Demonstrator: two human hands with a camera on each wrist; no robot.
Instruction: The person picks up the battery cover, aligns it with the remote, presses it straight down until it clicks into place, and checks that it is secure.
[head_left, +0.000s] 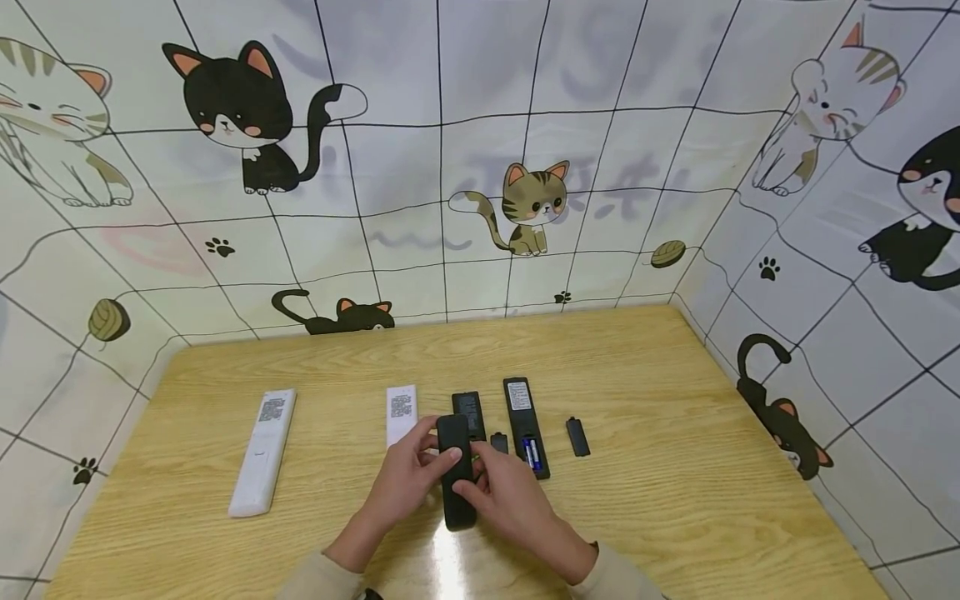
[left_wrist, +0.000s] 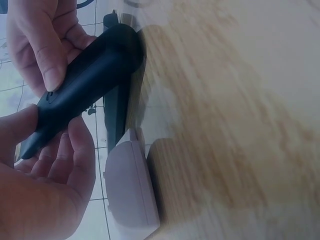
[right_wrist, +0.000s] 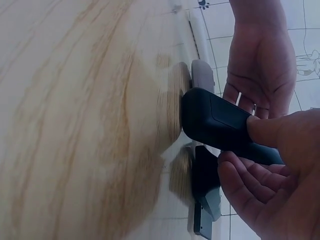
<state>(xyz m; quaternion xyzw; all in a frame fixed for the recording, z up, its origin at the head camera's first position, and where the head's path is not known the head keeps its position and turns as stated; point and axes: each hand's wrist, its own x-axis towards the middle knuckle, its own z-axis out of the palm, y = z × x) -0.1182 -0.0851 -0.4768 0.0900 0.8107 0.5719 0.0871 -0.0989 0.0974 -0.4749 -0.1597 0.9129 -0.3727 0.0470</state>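
the held remote (head_left: 449,481) is slim, black and smooth, with rounded ends and a seam outlining a panel. position: over the wooden table (head_left: 675,500), between the hands. left hand (head_left: 402,481) and right hand (head_left: 515,497): each clamped on the held remote between thumb and fingers. a second black remote (head_left: 524,422) has an uncovered battery compartment (head_left: 530,435) containing blue-and-white batteries (head_left: 532,453). a loose black cover (head_left: 577,437) lies to its right.

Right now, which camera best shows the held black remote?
The head view: both ends of the black remote show, with fingers covering part of its middle. The left wrist view shows it at a slant, partly covered; the right wrist view shows one end and a panel seam closer.
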